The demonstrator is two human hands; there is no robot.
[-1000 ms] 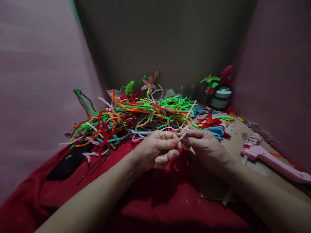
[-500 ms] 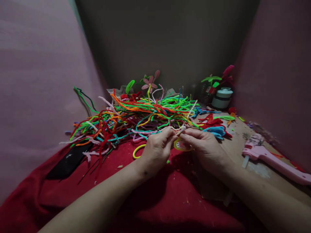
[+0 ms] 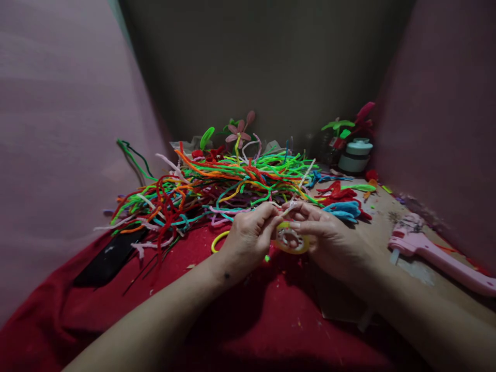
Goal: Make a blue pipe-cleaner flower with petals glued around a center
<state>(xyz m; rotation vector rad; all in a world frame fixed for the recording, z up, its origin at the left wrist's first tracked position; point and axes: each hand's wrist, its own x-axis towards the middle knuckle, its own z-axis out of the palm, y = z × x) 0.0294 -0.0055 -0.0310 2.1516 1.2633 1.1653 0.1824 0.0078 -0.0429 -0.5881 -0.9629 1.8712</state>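
Left hand (image 3: 250, 235): pinching pale, slender stem (image 3: 287, 211). Right hand (image 3: 329, 235): pinching same stem near white tip (image 3: 293, 205); tip seemingly formed, remainder apparently unfinished. Yellow, round spool (image 3: 293, 250): between hands, slightly below.

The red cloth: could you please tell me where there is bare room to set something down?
Between the left forearm and board, the cloth is bare but for specks; a smaller patch lies in front of the phone. Beyond the left hand, pipe cleaners crowd it.

Heaped stems (image 3: 248, 173) look fuzzy and matt. The yellow-rimmed spool (image 3: 293, 251) and pink glue gun (image 3: 437, 257) look smooth plastic. The red cloth (image 3: 271, 323) looks matt
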